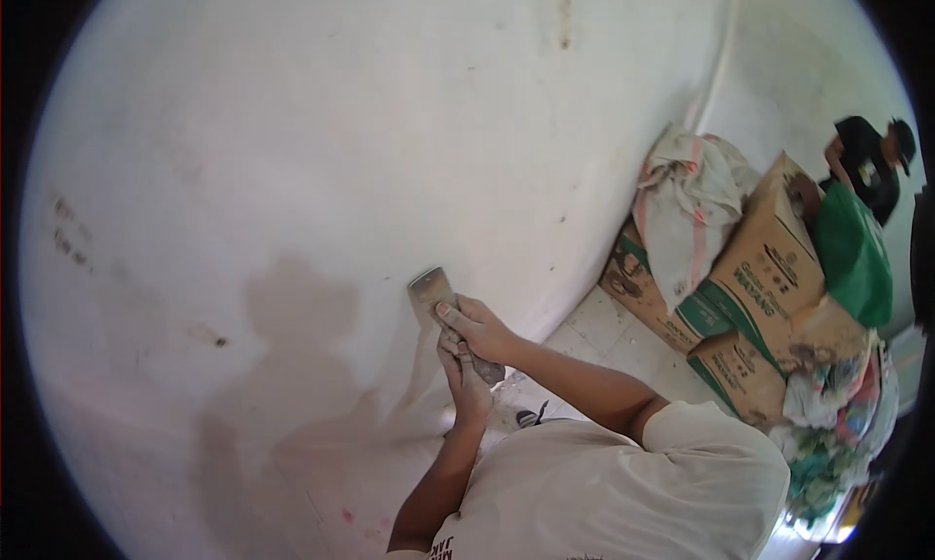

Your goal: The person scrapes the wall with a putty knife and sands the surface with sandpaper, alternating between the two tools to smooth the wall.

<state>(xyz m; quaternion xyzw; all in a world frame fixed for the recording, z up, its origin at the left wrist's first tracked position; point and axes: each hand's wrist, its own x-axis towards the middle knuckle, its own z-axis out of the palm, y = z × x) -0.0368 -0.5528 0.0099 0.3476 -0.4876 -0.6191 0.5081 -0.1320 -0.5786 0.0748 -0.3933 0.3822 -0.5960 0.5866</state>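
A flat, dusty scraper (430, 287) with a broad squared end points up and left in front of the wall. My right hand (484, 330) is closed on it, the thumb pressed on its flat face. Just below, my left hand (466, 383) has its fingers wrapped round the lower part, where a greyish end sticks out beside the palm. Both hands sit close together, and the fingers partly cover the middle of the tool. Its shadow falls on the white wall (390, 151) right behind.
Stacked cardboard boxes (769, 268) stand to the right, with a pale woven sack (696, 205) and a green bag (853, 253) on them. Filled plastic bags (828, 453) lie lower right. A person in dark clothes (862, 166) is beyond. Tiled floor (614, 331) borders the wall.
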